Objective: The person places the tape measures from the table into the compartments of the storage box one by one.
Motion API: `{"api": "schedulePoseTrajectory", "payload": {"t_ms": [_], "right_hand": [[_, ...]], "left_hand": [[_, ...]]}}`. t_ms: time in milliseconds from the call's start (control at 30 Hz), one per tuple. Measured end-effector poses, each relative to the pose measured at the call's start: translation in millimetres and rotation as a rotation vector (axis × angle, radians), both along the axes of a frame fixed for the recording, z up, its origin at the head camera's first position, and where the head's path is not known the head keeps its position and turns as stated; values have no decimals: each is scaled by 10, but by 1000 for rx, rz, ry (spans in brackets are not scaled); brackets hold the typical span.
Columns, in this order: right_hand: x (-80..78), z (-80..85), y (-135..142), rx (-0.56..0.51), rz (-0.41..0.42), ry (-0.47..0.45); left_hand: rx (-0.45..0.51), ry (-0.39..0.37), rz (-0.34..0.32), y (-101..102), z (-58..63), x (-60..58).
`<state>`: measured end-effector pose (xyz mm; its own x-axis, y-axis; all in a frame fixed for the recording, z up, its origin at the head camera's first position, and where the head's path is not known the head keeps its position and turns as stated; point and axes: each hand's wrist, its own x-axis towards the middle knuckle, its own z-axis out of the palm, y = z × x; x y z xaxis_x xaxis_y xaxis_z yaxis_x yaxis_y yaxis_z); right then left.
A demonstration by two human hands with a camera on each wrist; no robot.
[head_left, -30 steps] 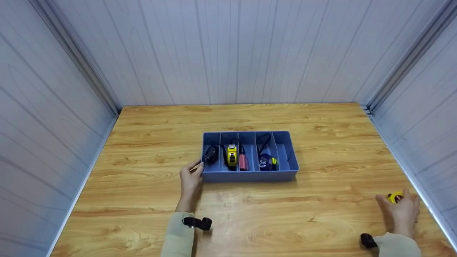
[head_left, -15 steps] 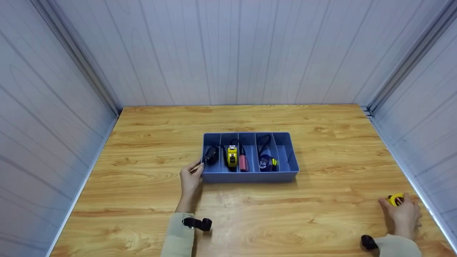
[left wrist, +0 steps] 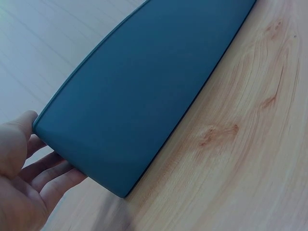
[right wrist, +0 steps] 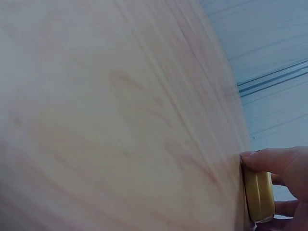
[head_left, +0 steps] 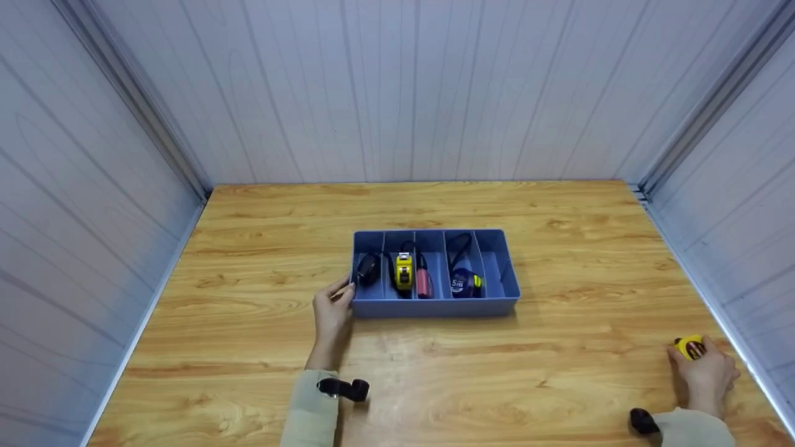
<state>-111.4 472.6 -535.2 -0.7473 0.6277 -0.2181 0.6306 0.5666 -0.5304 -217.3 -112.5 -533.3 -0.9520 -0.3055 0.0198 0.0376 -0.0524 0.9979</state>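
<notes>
In the head view a blue divided box (head_left: 435, 308) sits mid-table. My left hand (head_left: 332, 313) holds its left end by the front corner; in the left wrist view the thumb is at the rim and the fingers (left wrist: 60, 185) lie against the end wall. At the right table edge my right hand (head_left: 707, 375) grips a yellow tape measure (head_left: 690, 347) between thumb and fingers; the right wrist view shows the tape measure (right wrist: 260, 195) standing at the tabletop. Box compartments hold a black tape measure (head_left: 369, 269), a yellow one (head_left: 404, 273), a red one (head_left: 424, 283) and a dark blue one (head_left: 463, 284).
The box's rightmost compartment (head_left: 495, 273) shows its bare floor. Pale panels wall the wooden table (head_left: 528, 385) at the back, left (head_left: 74, 248) and right (head_left: 733, 205). My right hand is close to the right panel's lower edge.
My right hand has shifted slightly to the right, and the yellow tape measure has turned a little, showing more of its label. The left hand and the box stay in place.
</notes>
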Motion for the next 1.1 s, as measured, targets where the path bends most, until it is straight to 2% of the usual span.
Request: {"api": "schedulePoseTrajectory", "payload": {"t_ms": [300,533,767,900,1100], "right_hand": [[9,-15,23,79,27,14],[14,-18,4,67,6,53],[-7,17,-35,79,29,69],[-19,35,-73,91,55,100],[-39,58,-138,94,79,142]], "left_hand": [[-41,-9,0,-2,20,16],[2,-20,-19,-24,31,20],[-5,-32,-33,11,226,109],[-11,-30,-28,22,260,126],[-24,-16,-2,-4,36,16]]}}
